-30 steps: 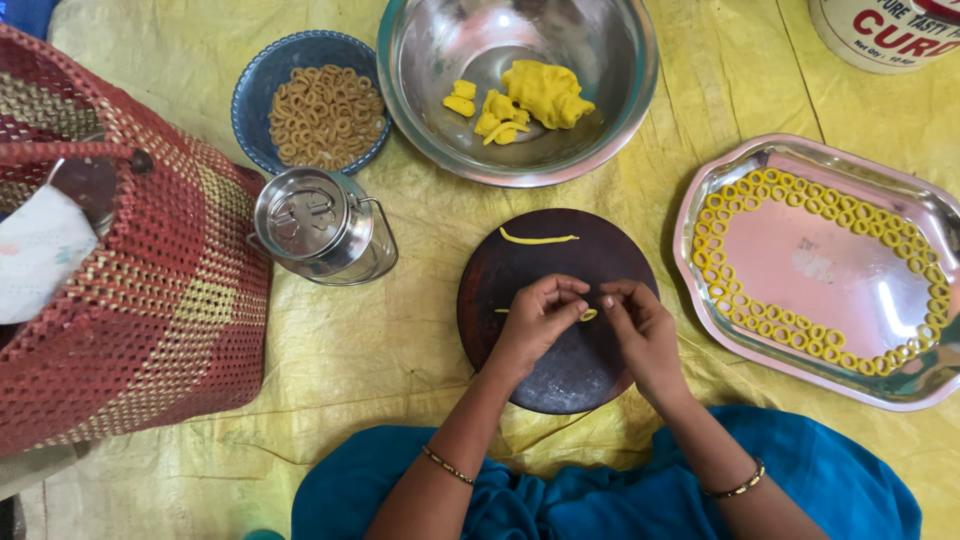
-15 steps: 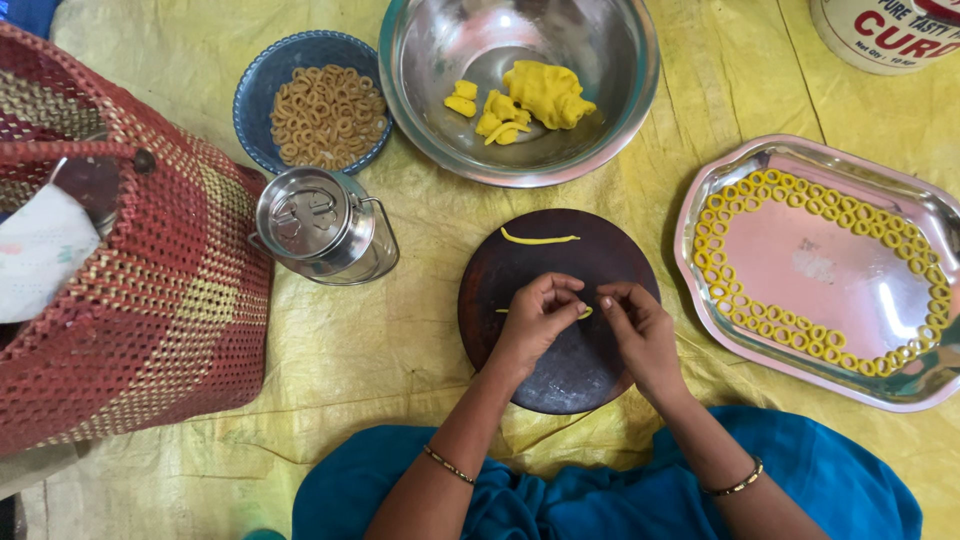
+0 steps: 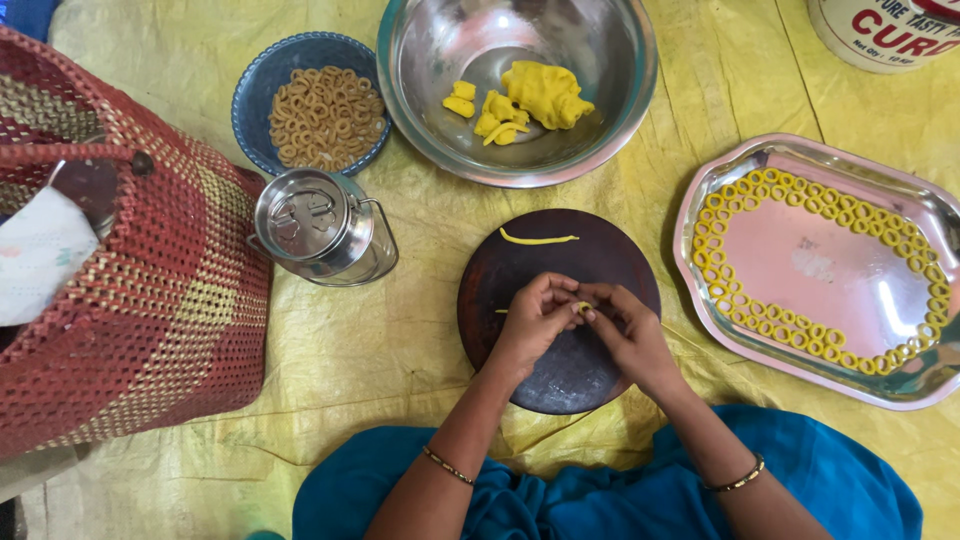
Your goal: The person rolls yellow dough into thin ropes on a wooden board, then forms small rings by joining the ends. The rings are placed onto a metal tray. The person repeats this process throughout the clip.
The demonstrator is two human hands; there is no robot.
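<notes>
Person seated on the floor, teal garment over the knees, a yellow cloth (image 3: 400, 340) spread in front. Both hands meet over a round dark wooden board (image 3: 560, 370) lying on the cloth. Left hand (image 3: 530, 325) and right hand (image 3: 625, 335) are fingertip to fingertip, together pinching a small bit of yellow dough strand (image 3: 583, 307) just above the board; a short tail of it shows left of the left hand. A second thin dough strip (image 3: 538, 239) lies loose on the far part of the board, apart from the hands. Far from the board, a large steel bowl (image 3: 610, 110) holds a yellow dough lump (image 3: 545, 92) and several smaller pieces. Left of that bowl, a blue bowl (image 3: 250, 95) is full of pale fried rings (image 3: 325, 115). Near it, a lidded steel can (image 3: 315, 225) stands upright. At right, a steel tray (image 3: 815, 265) carries raw dough rings (image 3: 760, 325) lined around its rim. A red and tan woven basket (image 3: 160, 330) fills the left side. Thin bangle on each wrist.
</notes>
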